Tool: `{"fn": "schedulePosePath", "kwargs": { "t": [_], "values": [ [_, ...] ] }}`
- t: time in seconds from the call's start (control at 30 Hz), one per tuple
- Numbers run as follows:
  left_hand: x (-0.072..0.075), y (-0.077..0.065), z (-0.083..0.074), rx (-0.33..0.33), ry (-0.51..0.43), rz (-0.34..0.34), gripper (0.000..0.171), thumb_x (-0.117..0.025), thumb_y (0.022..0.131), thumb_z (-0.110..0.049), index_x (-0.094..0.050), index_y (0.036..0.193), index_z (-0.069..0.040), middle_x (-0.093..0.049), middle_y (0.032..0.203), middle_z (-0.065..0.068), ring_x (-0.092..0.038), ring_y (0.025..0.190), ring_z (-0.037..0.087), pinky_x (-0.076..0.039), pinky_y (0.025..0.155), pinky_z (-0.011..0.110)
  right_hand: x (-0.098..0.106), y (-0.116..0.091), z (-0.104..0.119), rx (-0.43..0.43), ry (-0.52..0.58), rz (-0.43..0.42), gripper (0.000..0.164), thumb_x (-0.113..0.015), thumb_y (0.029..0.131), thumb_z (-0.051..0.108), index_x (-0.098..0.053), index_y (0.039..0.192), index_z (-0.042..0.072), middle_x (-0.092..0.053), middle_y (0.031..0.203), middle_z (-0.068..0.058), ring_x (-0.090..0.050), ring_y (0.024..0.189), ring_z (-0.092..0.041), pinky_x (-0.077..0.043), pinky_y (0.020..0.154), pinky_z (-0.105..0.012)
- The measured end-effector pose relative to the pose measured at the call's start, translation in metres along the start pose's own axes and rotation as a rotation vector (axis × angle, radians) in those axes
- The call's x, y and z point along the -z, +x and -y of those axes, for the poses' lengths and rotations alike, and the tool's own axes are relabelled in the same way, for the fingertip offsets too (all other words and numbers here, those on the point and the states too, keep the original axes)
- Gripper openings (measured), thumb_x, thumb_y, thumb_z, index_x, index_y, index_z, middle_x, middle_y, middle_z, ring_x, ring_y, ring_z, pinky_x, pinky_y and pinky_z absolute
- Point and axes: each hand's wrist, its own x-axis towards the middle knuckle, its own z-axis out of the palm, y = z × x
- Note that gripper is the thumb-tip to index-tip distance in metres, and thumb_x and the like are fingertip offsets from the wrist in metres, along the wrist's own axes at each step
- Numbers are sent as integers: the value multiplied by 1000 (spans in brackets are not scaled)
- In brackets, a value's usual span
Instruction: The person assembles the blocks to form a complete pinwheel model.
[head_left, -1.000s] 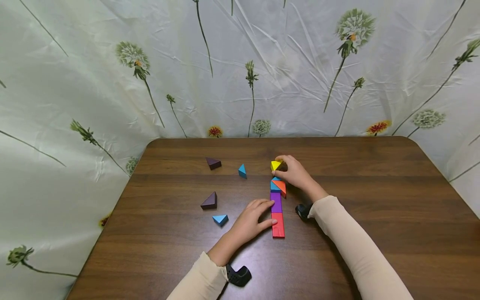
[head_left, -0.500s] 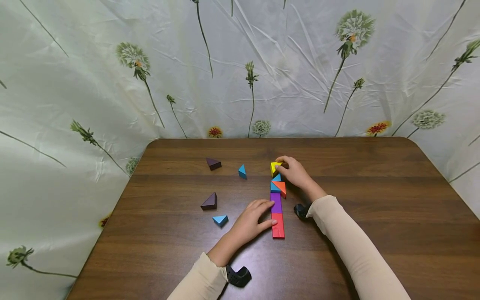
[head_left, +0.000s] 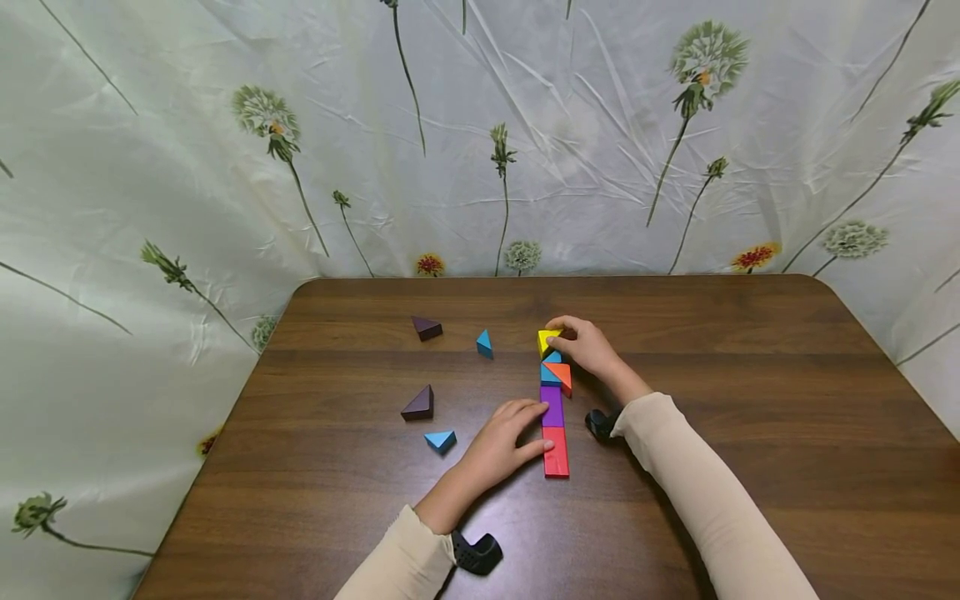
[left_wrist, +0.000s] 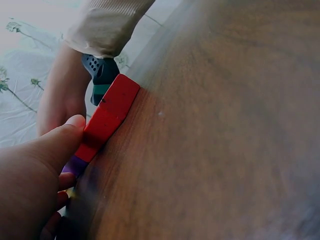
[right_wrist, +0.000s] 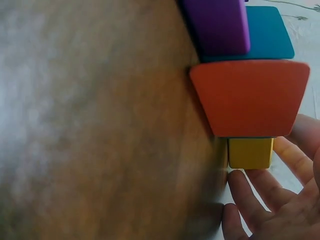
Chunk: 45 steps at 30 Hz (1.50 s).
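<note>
In the head view a column of blocks runs away from me: a red block [head_left: 557, 460], a purple block [head_left: 553, 410], a blue triangular block [head_left: 549, 376] and an orange triangular block [head_left: 563, 375]. My left hand [head_left: 497, 443] rests against its left side, thumb on the red block and fingertips on the purple one. At the far end my right hand [head_left: 592, 346] pinches a yellow triangular block [head_left: 545, 343] between thumb and fingers, close to the blue tip. The right wrist view shows the yellow block [right_wrist: 250, 153] just past the orange block [right_wrist: 251, 100].
Left of the column lie two dark purple triangular blocks, one far [head_left: 427, 328] and one nearer [head_left: 420, 403]. Two blue triangular blocks, one farther [head_left: 485, 343] and one nearer [head_left: 441, 441], lie there too. A flowered cloth [head_left: 450, 192] hangs behind the wooden table [head_left: 750, 358].
My right hand has drawn the yellow block a little nearer to me and slightly left, up to the blue block's tip. The left hand has stayed in place on the column.
</note>
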Motion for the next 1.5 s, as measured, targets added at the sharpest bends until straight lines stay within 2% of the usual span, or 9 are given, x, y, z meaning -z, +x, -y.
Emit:
{"fn": "schedulePosePath", "kwargs": {
  "t": [0.63, 1.1, 1.33, 1.5],
  "values": [
    [-2, 0, 2, -24, 2, -21, 51, -58, 86, -40, -51, 127, -11, -51, 122, 5, -42, 117, 22, -34, 97, 36, 1, -4, -2, 1, 7, 81, 26, -57, 89, 16, -58, 113, 5, -57, 109, -13, -51, 93, -26, -44, 81, -39],
    [-3, 0, 3, -6, -2, -14, 51, -58, 86, -39, -49, 129, -13, -51, 122, 2, -41, 117, 19, -33, 98, 34, 3, -5, -2, 6, 33, 107, 26, -58, 88, 17, -58, 110, 4, -57, 105, -13, -51, 90, -26, -43, 78, -37],
    [-2, 0, 2, 16, -52, -17, 51, -55, 87, -40, -48, 130, -14, -50, 124, 2, -42, 117, 19, -34, 97, 35, 5, -9, 1, 11, 28, 100, 34, -57, 89, 20, -54, 117, 2, -53, 115, -16, -49, 101, -30, -41, 85, -43],
    [1, 2, 1, 60, -141, -56, 52, -55, 88, -40, -46, 130, -11, -49, 125, 4, -43, 116, 18, -36, 96, 35, 9, -17, 9, 22, 31, 30, 40, -58, 88, 25, -50, 120, 3, -49, 122, -16, -43, 114, -33, -35, 94, -48]
  ]
}}
